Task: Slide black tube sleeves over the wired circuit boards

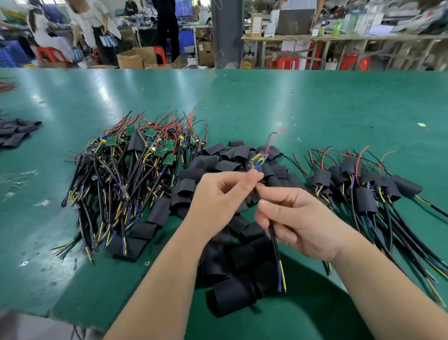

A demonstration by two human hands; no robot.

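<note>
The small wired circuit board (258, 162), with yellow and blue parts on it and a thin red wire (275, 139) rising from its far end, is held in the air above the middle of the green worktop (317, 109). It stands just beyond the left hand (219, 195), whose thumb and first finger pinch the black cable (274, 242) directly below the board. The right hand (299, 218) is lower and nearer to the person. Its fingers are curled round the same cable, which hangs down out of this hand and ends in loose yellow and blue strands. No sleeve is on this board.

Under both hands lies a heap of flat black tube sleeves (231, 295). To the left of it is a heap of bare green boards with black, yellow and red wires (130, 158). To the right lies a group of boards already covered by sleeves (362, 181). At the far left more black sleeves (8, 133) lie, cut off by the edge of the view.

The held board is blurred, so its single parts are hard to make out, and the left thumb hides where the cable joins it. The room behind, with standing people and red stools, is blurred also.
</note>
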